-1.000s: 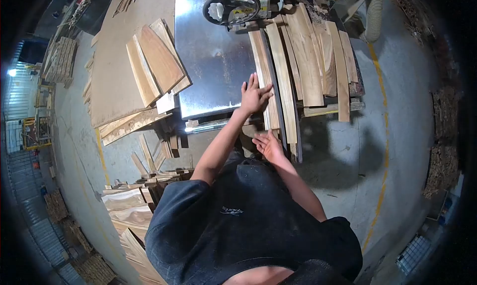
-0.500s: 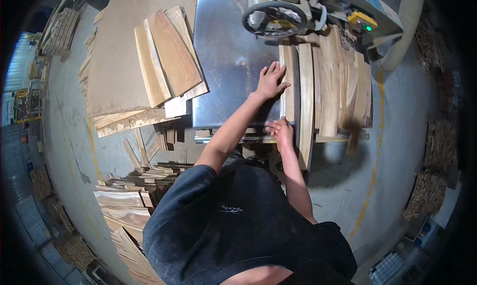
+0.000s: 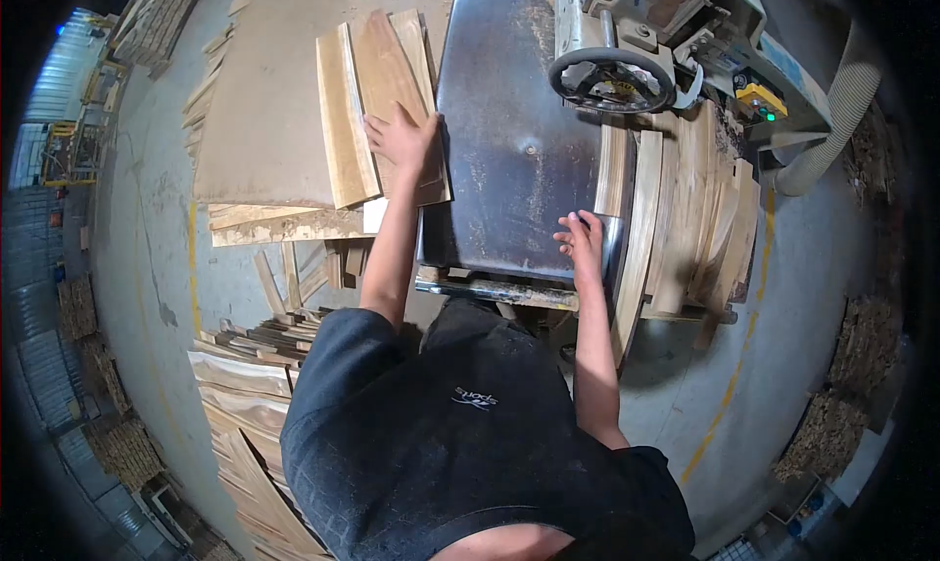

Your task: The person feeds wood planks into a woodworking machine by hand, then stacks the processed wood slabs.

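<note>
My left hand (image 3: pixel 401 142) is spread over the reddish-brown board (image 3: pixel 384 57) on the brown panel, its fingers apart. A paler board with a light streak (image 3: pixel 343 120) lies just left of it, and another narrow board (image 3: pixel 412 42) is partly covered on the right. Near the right edge of the dark metal machine table (image 3: pixel 494 204), my right hand (image 3: pixel 585 248) has loosely bent fingers with nothing between them. Beyond that hand, a wooden strip (image 3: pixel 612 164) lies along the table's right side, its far end under the machine head.
A black handwheel (image 3: pixel 612 79) is mounted on the machine, with a yellow switch box (image 3: pixel 760 99) to its right. Several long boards (image 3: pixel 685 209) are stacked right of the table. More wood pieces (image 3: pixel 240 385) are piled at lower left. A ribbed hose (image 3: pixel 842 101) hangs at far right.
My left hand has left the strip on the machine and moved left onto the boards. The strip has slid forward under the machine head. My right hand is free near the table edge.
</note>
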The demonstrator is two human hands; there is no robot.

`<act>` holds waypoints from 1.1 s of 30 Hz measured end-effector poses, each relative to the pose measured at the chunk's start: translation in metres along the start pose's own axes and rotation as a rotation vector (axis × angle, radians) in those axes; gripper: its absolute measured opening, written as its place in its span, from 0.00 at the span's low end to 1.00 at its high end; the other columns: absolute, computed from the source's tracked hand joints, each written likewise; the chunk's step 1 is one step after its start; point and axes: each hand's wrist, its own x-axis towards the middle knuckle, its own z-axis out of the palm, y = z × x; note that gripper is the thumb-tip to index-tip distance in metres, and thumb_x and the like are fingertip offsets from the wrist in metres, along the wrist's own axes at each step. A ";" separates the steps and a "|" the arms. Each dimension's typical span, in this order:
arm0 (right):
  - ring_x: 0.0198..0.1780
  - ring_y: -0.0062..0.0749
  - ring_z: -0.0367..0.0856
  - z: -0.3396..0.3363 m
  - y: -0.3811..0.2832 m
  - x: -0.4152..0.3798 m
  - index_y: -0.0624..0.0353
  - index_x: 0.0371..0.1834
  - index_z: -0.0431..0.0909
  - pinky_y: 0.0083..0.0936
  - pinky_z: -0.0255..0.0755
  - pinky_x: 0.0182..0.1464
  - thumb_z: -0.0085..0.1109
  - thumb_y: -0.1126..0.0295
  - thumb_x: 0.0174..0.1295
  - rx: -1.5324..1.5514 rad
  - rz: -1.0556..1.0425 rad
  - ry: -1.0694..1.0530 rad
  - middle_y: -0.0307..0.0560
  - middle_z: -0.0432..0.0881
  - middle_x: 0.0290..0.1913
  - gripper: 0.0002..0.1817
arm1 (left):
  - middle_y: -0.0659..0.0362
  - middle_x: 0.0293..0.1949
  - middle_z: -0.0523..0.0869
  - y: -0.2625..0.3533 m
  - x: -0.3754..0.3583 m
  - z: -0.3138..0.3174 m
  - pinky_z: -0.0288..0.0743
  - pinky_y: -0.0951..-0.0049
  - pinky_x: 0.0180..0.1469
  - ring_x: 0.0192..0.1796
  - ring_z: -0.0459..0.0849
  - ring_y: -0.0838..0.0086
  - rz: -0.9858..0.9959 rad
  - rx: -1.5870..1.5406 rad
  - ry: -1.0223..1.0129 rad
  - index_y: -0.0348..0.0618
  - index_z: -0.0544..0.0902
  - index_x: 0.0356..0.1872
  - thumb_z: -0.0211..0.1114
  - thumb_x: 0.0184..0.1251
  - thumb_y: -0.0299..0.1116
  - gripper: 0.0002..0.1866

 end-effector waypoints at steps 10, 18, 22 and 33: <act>0.48 0.29 0.82 -0.016 0.042 -0.073 0.59 0.59 0.73 0.25 0.76 0.45 0.45 0.41 0.71 -0.039 0.157 -0.352 0.48 0.81 0.52 0.31 | 0.39 0.48 0.83 0.017 -0.137 -0.085 0.79 0.60 0.50 0.47 0.85 0.57 0.039 -0.676 -0.345 0.35 0.69 0.66 0.70 0.54 0.40 0.38; 0.47 0.37 0.84 -0.087 0.136 -0.144 0.70 0.70 0.54 0.29 0.80 0.44 0.53 0.48 0.70 -0.104 0.290 -0.220 0.59 0.76 0.56 0.39 | 0.43 0.40 0.87 -0.019 -0.310 -0.068 0.80 0.67 0.44 0.42 0.87 0.65 0.096 -0.784 -0.734 0.31 0.51 0.74 0.71 0.57 0.39 0.50; 0.40 0.28 0.85 -0.116 0.178 -0.171 0.65 0.60 0.64 0.22 0.77 0.37 0.56 0.56 0.70 0.047 0.439 -0.341 0.50 0.83 0.45 0.26 | 0.33 0.60 0.72 0.010 -0.331 -0.096 0.78 0.64 0.45 0.51 0.81 0.46 0.282 -0.237 -0.718 0.34 0.63 0.71 0.79 0.43 0.58 0.57; 0.24 0.22 0.78 -0.096 0.137 -0.141 0.57 0.42 0.74 0.17 0.66 0.24 0.45 0.48 0.74 0.263 0.413 -0.094 0.43 0.83 0.29 0.21 | 0.31 0.73 0.51 0.107 -0.296 -0.011 0.44 0.33 0.68 0.75 0.47 0.37 0.535 -0.316 -0.392 0.36 0.77 0.60 0.75 0.40 0.66 0.50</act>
